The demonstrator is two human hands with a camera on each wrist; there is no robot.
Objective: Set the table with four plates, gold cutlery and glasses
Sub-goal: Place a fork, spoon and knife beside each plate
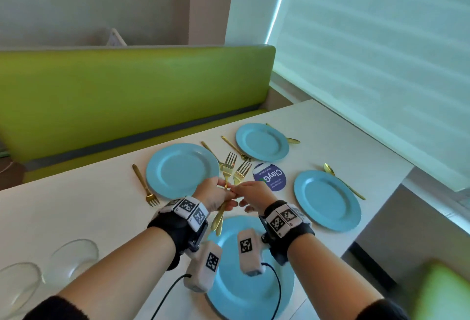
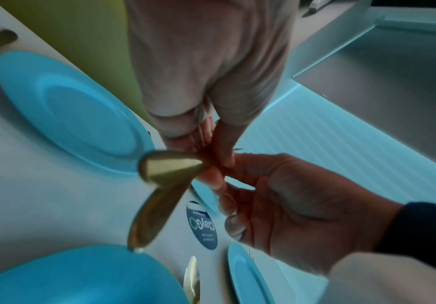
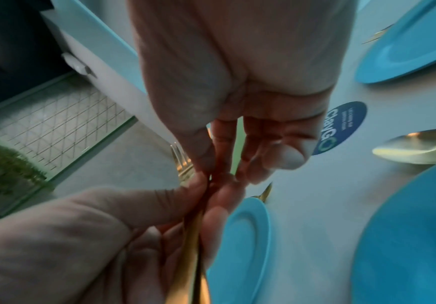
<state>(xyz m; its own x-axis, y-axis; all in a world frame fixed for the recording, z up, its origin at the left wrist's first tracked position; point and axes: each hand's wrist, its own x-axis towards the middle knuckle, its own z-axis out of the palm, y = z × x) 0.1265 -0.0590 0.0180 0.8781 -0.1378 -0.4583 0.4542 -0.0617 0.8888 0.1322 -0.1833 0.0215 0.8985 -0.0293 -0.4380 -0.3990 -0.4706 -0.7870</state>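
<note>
My left hand (image 1: pixel 216 195) grips two gold forks (image 1: pixel 229 164) by their handles, tines up, above the near blue plate (image 1: pixel 244 291). My right hand (image 1: pixel 250 191) meets it and pinches the right fork (image 1: pixel 241 172) at its neck. The left wrist view shows the fork handles (image 2: pixel 170 164) sticking out under my left hand (image 2: pixel 211 148), with my right hand (image 2: pixel 227 185) touching it. In the right wrist view a handle (image 3: pixel 191 246) runs through both hands. Three more blue plates (image 1: pixel 181 170) (image 1: pixel 262 141) (image 1: pixel 326 200) lie on the white table (image 1: pixel 76 205).
A gold fork (image 1: pixel 145 187) lies left of the far-left plate. More gold cutlery (image 1: pixel 236 149) lies between the far plates, and a spoon (image 1: pixel 340 179) lies beside the right plate. Two clear glasses (image 1: pixel 73 256) stand near left. A blue sticker (image 1: pixel 270 177) marks the centre. A green bench (image 1: pixel 127 90) runs behind.
</note>
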